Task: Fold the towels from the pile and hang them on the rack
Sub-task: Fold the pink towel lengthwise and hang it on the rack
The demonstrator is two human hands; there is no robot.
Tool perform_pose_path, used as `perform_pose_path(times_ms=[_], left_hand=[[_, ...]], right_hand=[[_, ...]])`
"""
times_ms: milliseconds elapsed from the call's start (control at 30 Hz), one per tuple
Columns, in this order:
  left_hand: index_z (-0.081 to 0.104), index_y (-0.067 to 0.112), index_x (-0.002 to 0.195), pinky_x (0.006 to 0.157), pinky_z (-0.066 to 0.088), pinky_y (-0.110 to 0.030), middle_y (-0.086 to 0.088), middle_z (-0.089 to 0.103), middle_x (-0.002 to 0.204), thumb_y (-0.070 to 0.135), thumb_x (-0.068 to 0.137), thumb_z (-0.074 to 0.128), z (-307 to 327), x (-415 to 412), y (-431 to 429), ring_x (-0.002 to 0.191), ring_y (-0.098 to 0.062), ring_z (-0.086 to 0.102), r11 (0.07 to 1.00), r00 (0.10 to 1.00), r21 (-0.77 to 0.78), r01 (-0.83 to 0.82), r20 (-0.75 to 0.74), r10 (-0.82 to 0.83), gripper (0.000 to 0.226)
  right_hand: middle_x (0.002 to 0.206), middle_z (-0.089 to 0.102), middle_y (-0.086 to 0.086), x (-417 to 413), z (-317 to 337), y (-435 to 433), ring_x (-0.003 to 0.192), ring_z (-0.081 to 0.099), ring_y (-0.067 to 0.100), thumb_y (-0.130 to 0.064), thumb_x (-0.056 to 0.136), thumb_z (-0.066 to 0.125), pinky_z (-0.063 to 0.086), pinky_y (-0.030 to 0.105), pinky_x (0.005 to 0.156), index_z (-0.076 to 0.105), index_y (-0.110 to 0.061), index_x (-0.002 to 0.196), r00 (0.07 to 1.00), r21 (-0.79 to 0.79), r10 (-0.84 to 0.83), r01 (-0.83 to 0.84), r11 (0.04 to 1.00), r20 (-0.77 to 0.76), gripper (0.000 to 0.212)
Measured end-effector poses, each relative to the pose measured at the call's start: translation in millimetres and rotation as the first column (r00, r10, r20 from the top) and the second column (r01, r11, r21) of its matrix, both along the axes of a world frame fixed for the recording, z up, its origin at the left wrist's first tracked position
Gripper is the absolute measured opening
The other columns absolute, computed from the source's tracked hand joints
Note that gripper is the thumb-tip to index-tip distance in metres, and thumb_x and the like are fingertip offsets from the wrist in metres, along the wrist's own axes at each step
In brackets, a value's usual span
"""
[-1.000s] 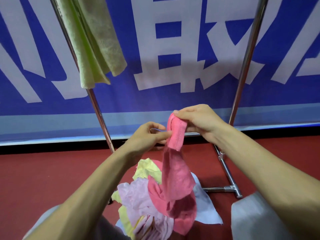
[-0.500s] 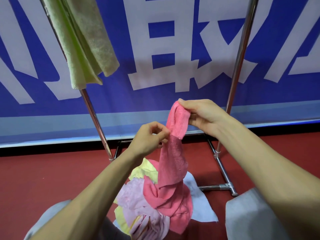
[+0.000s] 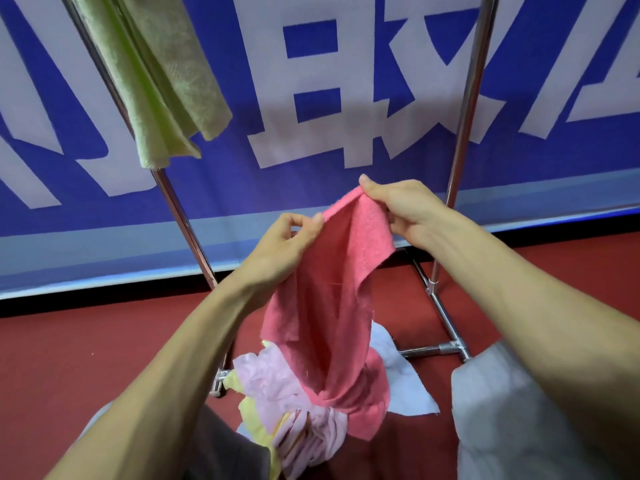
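A pink towel (image 3: 332,296) hangs between my hands, its lower end still lying on the pile (image 3: 277,386) of pale pink, yellow and white towels on the floor. My left hand (image 3: 284,244) pinches the towel's top edge on the left. My right hand (image 3: 398,209) pinches the same edge higher up on the right, so the cloth opens out between them. The metal rack (image 3: 464,126) stands behind, with a green towel (image 3: 156,81) hanging over it at the upper left.
The rack's left pole (image 3: 180,220) and its right foot bar (image 3: 443,317) stand on the red floor (image 3: 86,341). A blue banner (image 3: 311,81) with large white characters fills the background. My knees in grey trousers (image 3: 502,410) frame the pile.
The towel's top was bunched between my hands; now my hands have drawn apart and the edge is spread open. More of the towel has lifted off the pile.
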State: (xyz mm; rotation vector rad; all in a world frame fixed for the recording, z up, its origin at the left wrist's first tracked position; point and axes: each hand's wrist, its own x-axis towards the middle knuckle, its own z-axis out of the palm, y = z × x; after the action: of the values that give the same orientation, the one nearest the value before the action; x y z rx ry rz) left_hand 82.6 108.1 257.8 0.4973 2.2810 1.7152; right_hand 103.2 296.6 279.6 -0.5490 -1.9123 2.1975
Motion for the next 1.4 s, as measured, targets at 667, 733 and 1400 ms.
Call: perform_pose_path(times_ms=[667,733,1400], left_hand=[[0.069,-0.005,0.083,0.058,0.04,-0.028,-0.013,0.057,0.069,0.027,0.097,0.054,-4.1,-15.9,-10.4,0.06,-0.02,0.048,0.981,0.989,-0.138,-0.135,0.049,0.143,0.038],[0.069,-0.007,0.089,0.064,0.045,-0.031,-0.015,0.062,0.076,0.026,0.094,0.058,-0.9,-13.0,-9.4,0.064,-0.022,0.053,0.979,0.956,0.078,-0.188,0.242,0.164,0.035],[0.059,-0.009,0.082,0.061,0.06,-0.03,-0.018,0.064,0.073,-0.002,0.093,0.054,2.8,-0.3,-1.3,0.052,-0.019,0.067,0.835,0.813,0.395,-0.383,0.573,0.102,0.014]], right_hand=[[0.087,0.066,0.008,-2.2,-3.8,16.7,0.077,0.065,0.018,-0.009,0.09,0.061,0.053,0.032,0.059,0.06,-0.005,0.113,0.997,-0.383,-0.069,0.076,0.921,0.031,0.024],[0.085,0.068,0.008,-0.7,-1.8,13.4,0.074,0.066,0.018,-0.014,0.086,0.068,0.054,0.03,0.058,0.065,-0.005,0.107,0.999,-0.344,-0.051,0.049,0.938,0.002,0.023],[0.099,0.075,0.006,9.0,-14.7,-41.5,0.093,0.07,0.016,-0.017,0.078,0.077,0.052,0.028,0.087,0.071,-0.01,0.105,0.9,0.344,0.436,-0.403,0.848,-0.02,0.029]])
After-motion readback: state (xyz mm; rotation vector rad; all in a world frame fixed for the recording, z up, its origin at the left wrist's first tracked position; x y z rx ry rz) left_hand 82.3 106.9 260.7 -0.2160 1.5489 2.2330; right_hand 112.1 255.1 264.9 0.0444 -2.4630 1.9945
